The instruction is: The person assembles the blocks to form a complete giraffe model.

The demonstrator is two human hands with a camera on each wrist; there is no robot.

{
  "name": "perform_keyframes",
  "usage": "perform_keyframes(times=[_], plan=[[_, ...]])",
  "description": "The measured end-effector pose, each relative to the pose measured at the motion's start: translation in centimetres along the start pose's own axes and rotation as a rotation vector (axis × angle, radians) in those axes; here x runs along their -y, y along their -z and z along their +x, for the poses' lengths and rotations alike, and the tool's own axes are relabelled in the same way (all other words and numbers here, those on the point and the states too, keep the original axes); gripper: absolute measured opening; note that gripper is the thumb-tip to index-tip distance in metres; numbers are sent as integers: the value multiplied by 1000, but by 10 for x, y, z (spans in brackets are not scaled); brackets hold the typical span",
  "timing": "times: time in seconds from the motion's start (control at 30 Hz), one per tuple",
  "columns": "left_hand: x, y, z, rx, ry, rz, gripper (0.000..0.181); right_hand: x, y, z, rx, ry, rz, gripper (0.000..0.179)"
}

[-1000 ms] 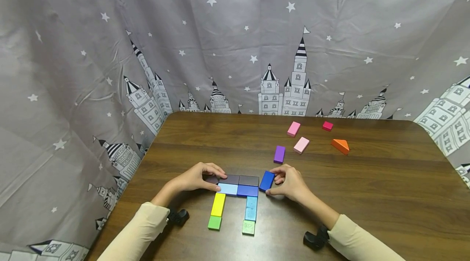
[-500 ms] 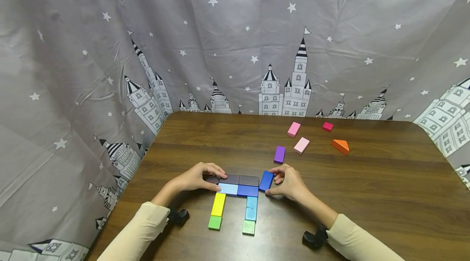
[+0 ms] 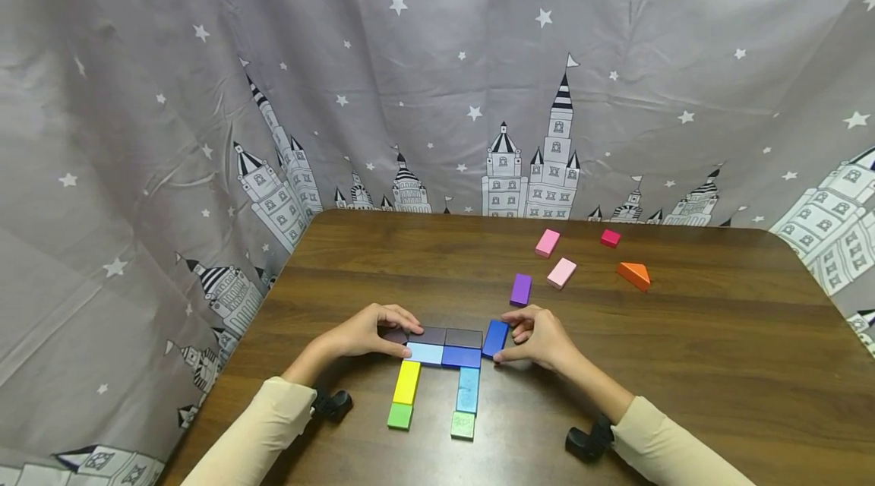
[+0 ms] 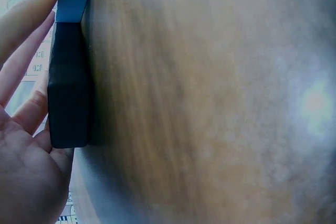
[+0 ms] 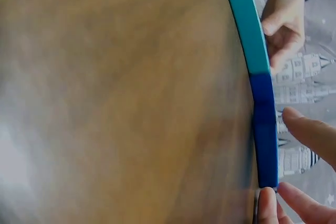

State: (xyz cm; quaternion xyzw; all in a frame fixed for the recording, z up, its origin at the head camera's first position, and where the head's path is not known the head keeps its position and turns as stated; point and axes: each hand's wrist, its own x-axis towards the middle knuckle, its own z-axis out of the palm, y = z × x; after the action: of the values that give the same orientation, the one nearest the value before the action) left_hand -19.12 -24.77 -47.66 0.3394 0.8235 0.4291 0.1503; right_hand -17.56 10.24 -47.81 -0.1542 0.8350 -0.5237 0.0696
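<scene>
On the table lies a flat figure of blocks. Its top row has a dark block (image 3: pixel 427 335) and a dark grey block (image 3: pixel 463 338), with a light blue block (image 3: pixel 425 353) and a blue block (image 3: pixel 461 356) below. My left hand (image 3: pixel 365 330) spans a dark piece (image 3: pixel 395 335) at the row's left end, thumb at the light blue block's corner and fingers at the dark block's back edge. My right hand (image 3: pixel 540 339) pinches a second blue block (image 3: pixel 495 339) between thumb and fingers, slightly tilted, close beside the row's right end.
Yellow (image 3: pixel 406 382) and green (image 3: pixel 399 416) blocks form one leg; turquoise (image 3: pixel 468 390) and pale green (image 3: pixel 462 425) blocks form the other. Farther back lie a purple block (image 3: pixel 521 289), two pink blocks (image 3: pixel 561 273), a red block (image 3: pixel 611 238) and an orange triangle (image 3: pixel 634 275).
The blue block in my right hand has shifted very slightly left and turned a little more upright. My left hand has stayed in place.
</scene>
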Motion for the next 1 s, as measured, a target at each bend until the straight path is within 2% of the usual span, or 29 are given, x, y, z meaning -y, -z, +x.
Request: perform_keyframes(times=[0.2, 0.53, 0.87, 1.0], plan=[[-1, 0, 0, 2, 19, -6, 38, -3, 14, 7, -73, -34, 64, 55], [-1, 0, 0, 1, 23, -3, 38, -6, 30, 23, -251, -104, 9, 54], [1, 0, 0, 1, 8, 8, 37, -15, 30, 37, -279, -137, -77, 65], [0, 0, 1, 1, 12, 16, 38, -18, 29, 41, -276, -142, -74, 65]])
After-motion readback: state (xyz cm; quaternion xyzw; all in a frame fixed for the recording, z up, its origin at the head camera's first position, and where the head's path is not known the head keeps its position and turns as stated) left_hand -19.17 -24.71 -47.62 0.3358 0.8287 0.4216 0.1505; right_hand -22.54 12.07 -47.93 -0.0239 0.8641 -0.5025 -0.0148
